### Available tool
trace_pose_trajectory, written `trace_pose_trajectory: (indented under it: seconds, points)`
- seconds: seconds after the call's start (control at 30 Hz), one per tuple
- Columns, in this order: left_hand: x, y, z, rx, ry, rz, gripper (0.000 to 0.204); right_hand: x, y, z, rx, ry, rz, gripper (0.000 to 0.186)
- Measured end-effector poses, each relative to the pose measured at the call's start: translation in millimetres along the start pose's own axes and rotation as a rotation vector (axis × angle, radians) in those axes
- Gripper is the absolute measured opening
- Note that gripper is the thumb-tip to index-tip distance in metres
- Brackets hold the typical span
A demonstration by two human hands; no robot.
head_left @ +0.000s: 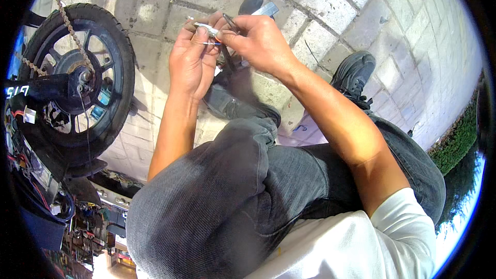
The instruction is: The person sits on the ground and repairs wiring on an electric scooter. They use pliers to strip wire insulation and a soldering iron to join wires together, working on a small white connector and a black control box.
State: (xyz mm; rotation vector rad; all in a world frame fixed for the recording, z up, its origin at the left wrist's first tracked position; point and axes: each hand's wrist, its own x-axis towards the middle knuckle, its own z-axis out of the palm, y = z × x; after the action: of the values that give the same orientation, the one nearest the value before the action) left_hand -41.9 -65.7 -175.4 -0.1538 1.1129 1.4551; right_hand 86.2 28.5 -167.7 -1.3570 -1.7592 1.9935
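Above the paving, my left hand (193, 64) pinches a small white plastic connector (207, 29) between thumb and fingers. Short wires, one orange and one blue, show at the connector's edge. My right hand (262, 42) meets it from the other side, fingertips closed at the wires. A thin dark tool (229, 21) pokes up out of the right fingers; its kind cannot be made out. Just beyond that hand are a black oval object (250, 3) and a grey block-shaped thing (268, 10), both partly hidden.
At the left stands a motorbike wheel (125, 67) with a rusty chain (68, 25) hanging over it. Loose wiring (41, 196) lies below it. My black shoes (353, 75) rest on the paving stones (150, 36). A hedge (457, 142) borders the right.
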Motion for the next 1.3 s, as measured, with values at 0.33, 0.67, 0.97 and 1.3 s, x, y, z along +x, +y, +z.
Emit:
trace_pose_trajectory:
  seconds: [0.33, 0.67, 0.97, 1.3]
  points:
    - [-3, -6, -2, -0.108, 0.017, -0.007, 0.022, 1, 2, -3, -0.001, 0.007, 0.021, 0.025]
    - [-36, -24, -9, -0.195, 0.097, -0.07, 0.02, 1, 10, -13, -0.015, -0.213, 0.046, 0.024]
    - [-56, -32, -14, 0.24, 0.053, 0.085, 0.028, 27, 15, -36, -0.304, -0.249, -0.09, 0.024]
    - [-35, -4, -20, 0.36, 0.283, 0.282, 0.025, 24, 32, -30, -0.395, -0.411, -0.204, 0.022]
